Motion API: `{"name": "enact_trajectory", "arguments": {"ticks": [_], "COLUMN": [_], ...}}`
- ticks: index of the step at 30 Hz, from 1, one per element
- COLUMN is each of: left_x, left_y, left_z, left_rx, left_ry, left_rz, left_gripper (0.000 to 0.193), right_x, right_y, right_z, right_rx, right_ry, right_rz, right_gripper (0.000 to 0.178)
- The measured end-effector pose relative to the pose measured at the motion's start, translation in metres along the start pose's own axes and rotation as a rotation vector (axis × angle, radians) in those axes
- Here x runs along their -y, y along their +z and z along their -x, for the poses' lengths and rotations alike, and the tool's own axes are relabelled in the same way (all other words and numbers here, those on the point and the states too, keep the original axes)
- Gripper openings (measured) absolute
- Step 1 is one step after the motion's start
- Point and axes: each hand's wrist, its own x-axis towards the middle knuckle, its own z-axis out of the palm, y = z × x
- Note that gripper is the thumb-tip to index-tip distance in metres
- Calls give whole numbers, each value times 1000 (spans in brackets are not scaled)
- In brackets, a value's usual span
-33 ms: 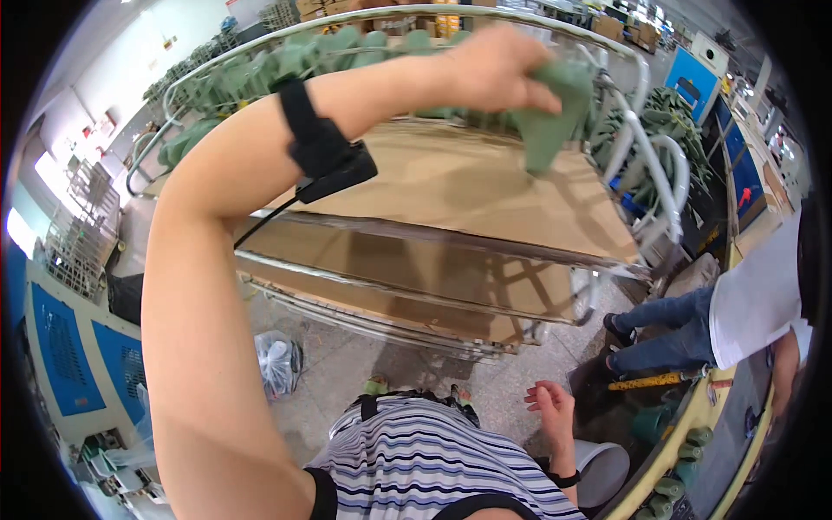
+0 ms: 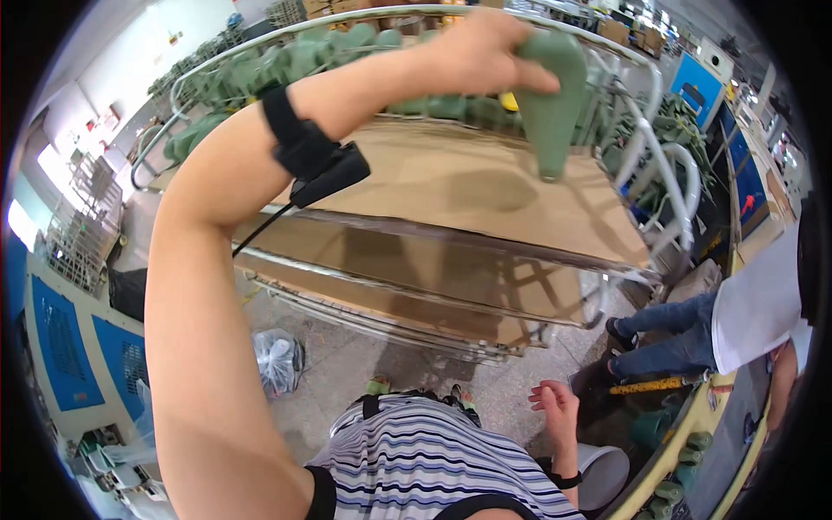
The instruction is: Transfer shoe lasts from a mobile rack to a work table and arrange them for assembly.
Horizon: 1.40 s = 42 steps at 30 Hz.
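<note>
My left hand (image 2: 490, 56) reaches far out over the rack, its fingers and thumb closed on the upper part of a green tapered piece (image 2: 555, 108). That piece hangs narrow end down above the brown board (image 2: 416, 182) of the top shelf. I cannot tell whether its tip touches the board. Similar green pieces (image 2: 312, 56) stand in a row along the shelf's far side, partly behind my forearm. Low at the right, my right hand (image 2: 557, 406) is near my body, holding nothing, with its fingers loosely apart.
Metal rails (image 2: 646, 130) frame the shelved rack. A person in a white shirt (image 2: 754, 299) stands at the right beside a yellow-edged bench (image 2: 685, 442) with green parts. A clear plastic bag (image 2: 276, 360) lies on the floor; a pale bucket (image 2: 602, 472) stands near my right arm.
My left hand has moved slightly up and left. The green piece has turned to show its broad side and hangs more upright. My right hand has hardly moved.
</note>
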Motion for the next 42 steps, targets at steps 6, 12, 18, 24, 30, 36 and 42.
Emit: {"name": "enact_trajectory", "arguments": {"ticks": [6,12,18,24,30,36,42], "left_x": [59,163,202,229,224,223,226], "left_y": [-130,-234,-161,-9,69,114,117], "left_z": [195,444,588,663,662,638,597], "left_rx": [-755,-1131,-1344,-1305,-1130,-778,-197], "left_ry": [72,31,-543,-845,-1100,-1176,-1095], "left_rz": [834,1040,1135,1627,1786,1964,1961], "left_gripper": [30,36,38,33,30,35,48], "right_x": [62,209,355,389,375,379,384], "right_y": [81,161,309,527,674,675,563], "right_z": [5,22,-10,-159,-209,-214,-205], "right_rx": [73,230,478,627,394,491,404], "right_ry": [-153,-418,-508,-1160,-895,-545,-490], "right_rz": [-90,24,594,1136,1561,1537,1187], "right_gripper": [29,63,44,40,72,41,37]}}
